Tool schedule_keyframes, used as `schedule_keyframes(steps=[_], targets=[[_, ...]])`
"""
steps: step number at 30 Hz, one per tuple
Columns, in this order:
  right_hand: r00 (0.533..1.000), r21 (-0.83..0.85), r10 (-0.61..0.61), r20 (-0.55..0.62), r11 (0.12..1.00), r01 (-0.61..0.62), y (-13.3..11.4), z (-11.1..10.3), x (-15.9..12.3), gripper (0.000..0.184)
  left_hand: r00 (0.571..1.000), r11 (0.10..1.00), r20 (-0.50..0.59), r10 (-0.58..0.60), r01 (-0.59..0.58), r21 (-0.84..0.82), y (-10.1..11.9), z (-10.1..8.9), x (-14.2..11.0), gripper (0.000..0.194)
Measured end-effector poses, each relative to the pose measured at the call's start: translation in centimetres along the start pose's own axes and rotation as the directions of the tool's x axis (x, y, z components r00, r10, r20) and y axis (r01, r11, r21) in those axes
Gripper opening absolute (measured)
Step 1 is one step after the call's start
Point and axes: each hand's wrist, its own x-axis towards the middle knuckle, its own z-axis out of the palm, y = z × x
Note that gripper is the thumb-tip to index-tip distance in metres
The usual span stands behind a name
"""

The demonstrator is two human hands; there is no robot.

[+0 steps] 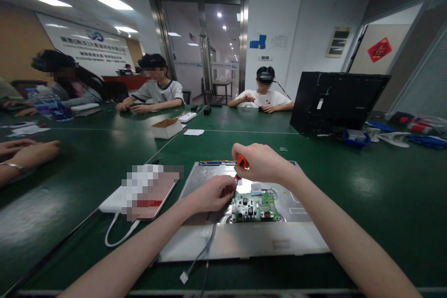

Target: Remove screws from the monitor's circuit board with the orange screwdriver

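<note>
An orange-and-black screwdriver (241,162) stands nearly upright in my right hand (267,163), whose fingers wrap round its handle. Its shaft points down at the upper left corner of a green circuit board (256,207). The board lies on a flat silver metal display panel (244,242) on the table in front of me. Beside the shaft, my left hand (213,193) rests over the panel with its fingers curled together at that corner; what they pinch, if anything, is hidden. Grey cables (208,244) run from under this hand to the near edge, one ending in a white connector (184,277).
Left of the panel lie a pink phone (164,195) and a white device (115,200) with a cable. A small open box (166,129) is further back. A black monitor (335,102) stands at right. Another person's hands (35,151) rest at left; several people sit around the table.
</note>
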Motion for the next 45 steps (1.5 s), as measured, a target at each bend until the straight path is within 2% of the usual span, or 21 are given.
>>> schedule_keyframes(steps=[8, 13, 19, 25, 31, 37, 41, 45], targets=[[1.0, -0.002, -0.029, -0.008, 1.0, 0.029, 0.11, -0.08, -0.03, 0.016, 1.0, 1.0, -0.008, 0.005, -0.005, -0.002, -0.18, 0.1, 0.05, 0.009], [1.0, -0.017, 0.026, -0.006, 1.0, -0.027, 0.15, 0.08, 0.23, 0.028, 1.0, 1.0, 0.012, -0.01, 0.01, 0.006, 0.05, -0.08, 0.04, 0.009], [0.999, -0.022, 0.034, -0.006, 0.999, -0.034, -0.04, -0.01, 0.16, 0.012, 1.0, 1.0, -0.001, -0.004, 0.004, 0.006, 0.03, -0.06, -0.08, 0.008], [1.0, -0.011, -0.006, -0.001, 1.0, 0.006, -0.05, -0.19, -0.09, 0.016, 1.0, 1.0, -0.003, 0.006, -0.006, -0.01, -0.27, 0.16, -0.01, 0.01], [0.998, -0.055, 0.067, -0.006, 0.996, -0.067, -0.03, -0.18, 0.15, 0.033, 1.0, 1.0, -0.001, -0.002, 0.002, -0.005, -0.35, 0.21, -0.03, 0.008], [0.998, -0.053, 0.056, -0.011, 0.997, -0.057, -0.04, -0.05, 0.16, 0.011, 1.0, 1.0, 0.0, 0.001, -0.001, 0.009, -0.27, 0.12, 0.01, 0.008], [1.0, -0.026, 0.028, -0.009, 0.999, -0.029, -0.16, -0.09, -0.1, 0.015, 1.0, 1.0, -0.004, 0.01, -0.01, 0.008, -0.27, 0.11, 0.0, 0.01], [0.998, -0.049, 0.058, 0.006, 0.997, -0.057, -0.18, -0.26, -0.11, 0.017, 1.0, 1.0, -0.009, 0.014, -0.014, 0.01, -0.26, 0.06, -0.05, 0.009]])
